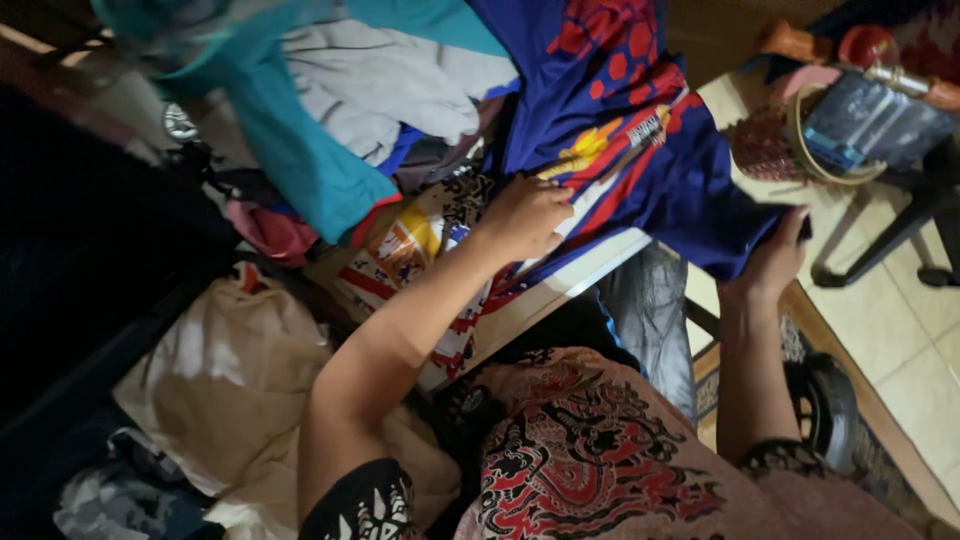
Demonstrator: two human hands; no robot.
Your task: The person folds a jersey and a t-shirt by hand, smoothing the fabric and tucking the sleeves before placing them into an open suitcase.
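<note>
A dark blue jersey (690, 180) with red and yellow print lies spread over a white-edged surface (590, 275). My left hand (525, 215) rests on the jersey's near side, fingers curled into the fabric by the striped part. My right hand (778, 255) pinches the jersey's right edge, which hangs off the surface. Under the left forearm lies another printed garment (420, 240) in white, yellow and red. My patterned red and black shirt (590, 450) fills the bottom of the view.
A heap of clothes sits beyond the jersey: a teal garment (300, 150), a pale grey one (400, 80), a pink one (265, 230). Beige cloth (230, 380) lies lower left. A round basket (800, 140) stands on a black frame over a tiled floor (900, 330).
</note>
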